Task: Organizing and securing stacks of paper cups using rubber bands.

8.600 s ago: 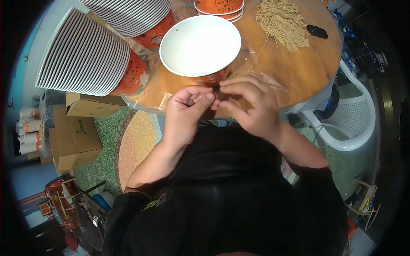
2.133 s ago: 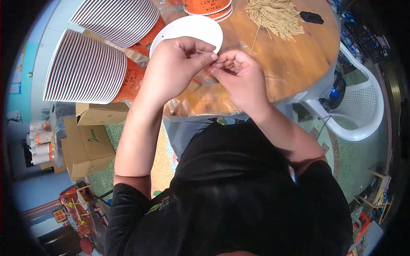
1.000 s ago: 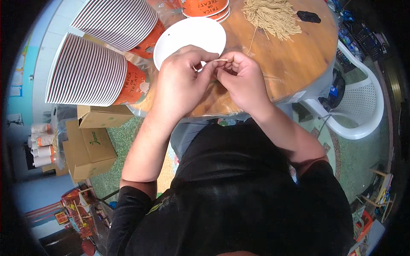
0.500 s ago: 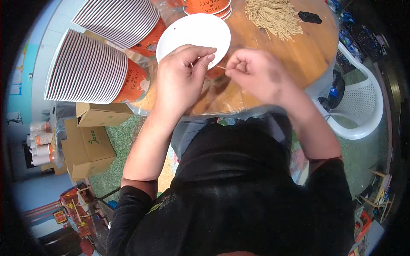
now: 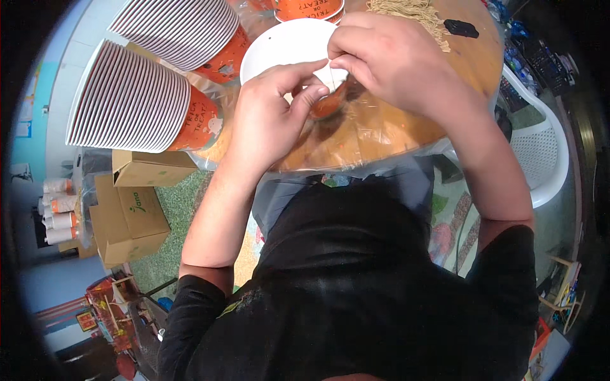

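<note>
An orange paper bucket with a white inside lies tilted on the table in front of me, its open mouth toward me. A small dark hole shows near its far rim. My left hand grips the near rim, thumb and index finger closed around the white edge. Just right of it, my right hand is closed in a pinch at the same rim. A thin cord runs down from its fingertips across the white wall; the cord's ends are hidden by my fingers.
Two tall stacks of nested orange buckets lean at the left. More orange buckets sit at the far edge. A pile of tan cords and a black object are far right. Cardboard boxes and a white chair flank the table.
My right hand has moved up and left to the bucket's rim, now covering part of the cord pile. The near rim now shows white between my hands. My left hand has barely moved.
</note>
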The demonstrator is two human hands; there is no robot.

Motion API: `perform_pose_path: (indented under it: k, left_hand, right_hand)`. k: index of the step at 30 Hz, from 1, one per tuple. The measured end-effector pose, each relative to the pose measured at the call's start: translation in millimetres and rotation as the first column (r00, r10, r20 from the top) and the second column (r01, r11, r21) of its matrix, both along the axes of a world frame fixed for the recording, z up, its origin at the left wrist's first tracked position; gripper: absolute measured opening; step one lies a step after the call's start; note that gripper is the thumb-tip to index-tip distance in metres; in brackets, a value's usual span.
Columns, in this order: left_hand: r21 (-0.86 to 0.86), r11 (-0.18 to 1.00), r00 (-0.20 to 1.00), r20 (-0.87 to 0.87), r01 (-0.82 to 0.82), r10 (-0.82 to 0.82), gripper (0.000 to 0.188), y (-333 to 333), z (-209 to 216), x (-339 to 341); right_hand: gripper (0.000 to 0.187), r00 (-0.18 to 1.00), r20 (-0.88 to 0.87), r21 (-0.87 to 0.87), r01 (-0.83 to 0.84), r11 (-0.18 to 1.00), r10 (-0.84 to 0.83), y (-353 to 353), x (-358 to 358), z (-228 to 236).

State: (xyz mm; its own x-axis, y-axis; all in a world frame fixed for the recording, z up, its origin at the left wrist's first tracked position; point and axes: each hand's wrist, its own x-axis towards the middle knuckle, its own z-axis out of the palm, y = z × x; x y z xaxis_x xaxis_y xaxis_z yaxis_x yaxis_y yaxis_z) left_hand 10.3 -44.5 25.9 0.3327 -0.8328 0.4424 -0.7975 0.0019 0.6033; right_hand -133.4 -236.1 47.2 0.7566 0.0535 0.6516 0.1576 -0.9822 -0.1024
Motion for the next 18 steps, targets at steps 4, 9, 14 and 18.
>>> perform_pose_path:
  k: [4, 9, 14, 18]
  left_hand:
    - [0.042, 0.999, 0.994, -0.107, -0.033, 0.038, 0.035, -3, 2, -2]
    - [0.120, 0.992, 0.956, -0.292, 0.028, 0.008, 0.027, -9, 7, 10]
    - [0.277, 0.959, 0.944, -0.329, 0.064, 0.033, 0.022, -15, 15, 13]
    - [0.283, 0.955, 0.916, -0.399, 0.091, 0.031, 0.015, -19, 16, 14]
  right_hand:
    - [0.014, 1.000, 0.010, 0.018, -0.026, 1.000, 0.025, -5, 5, -7]
    - [0.014, 0.996, 0.032, 0.053, -0.087, 0.995, 0.086, -10, 7, -15]
    - [0.016, 0.994, 0.091, 0.207, -0.079, 0.975, 0.061, -10, 3, -24]
    - [0.019, 0.997, -0.033, 0.391, 0.081, 0.917, -0.074, 1, 3, -32]
